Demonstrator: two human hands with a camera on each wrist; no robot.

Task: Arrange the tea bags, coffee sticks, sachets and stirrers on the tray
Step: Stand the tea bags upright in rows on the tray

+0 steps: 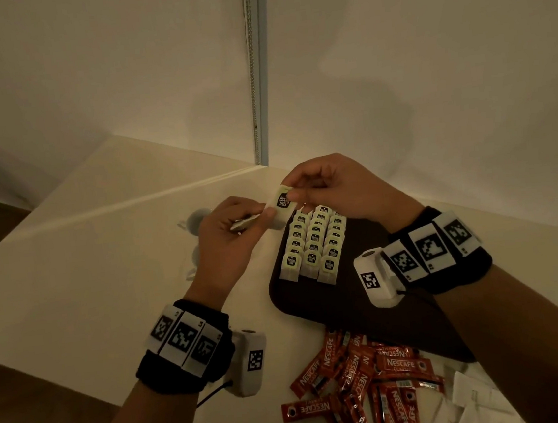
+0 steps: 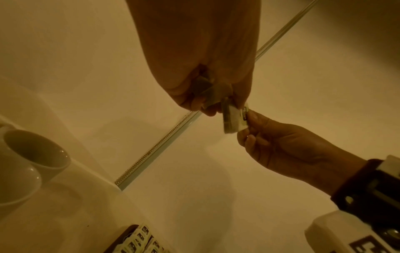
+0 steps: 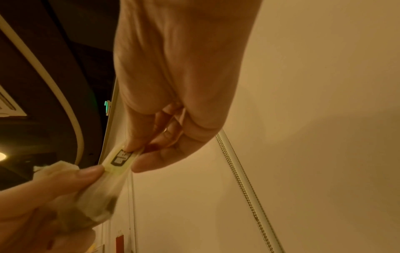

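Above the far left corner of the dark tray (image 1: 367,309), both hands hold one pale green tea bag (image 1: 281,207). My right hand (image 1: 291,194) pinches its printed label (image 3: 120,158) between thumb and forefinger. My left hand (image 1: 264,215) pinches the bag's lower part (image 2: 232,119) and also grips a small bundle of other tea bags (image 2: 207,90) in its curled fingers. On the tray, several tea bags (image 1: 312,245) lie in three neat overlapping rows. Red coffee sticks (image 1: 363,374) lie in a loose heap on the table near the tray's front edge.
White sachets (image 1: 479,397) lie at the bottom right beside the coffee sticks. Two white cups (image 2: 32,154) stand on the table left of the tray, behind my left hand. The wall with a vertical metal strip (image 1: 256,76) rises just behind the table.
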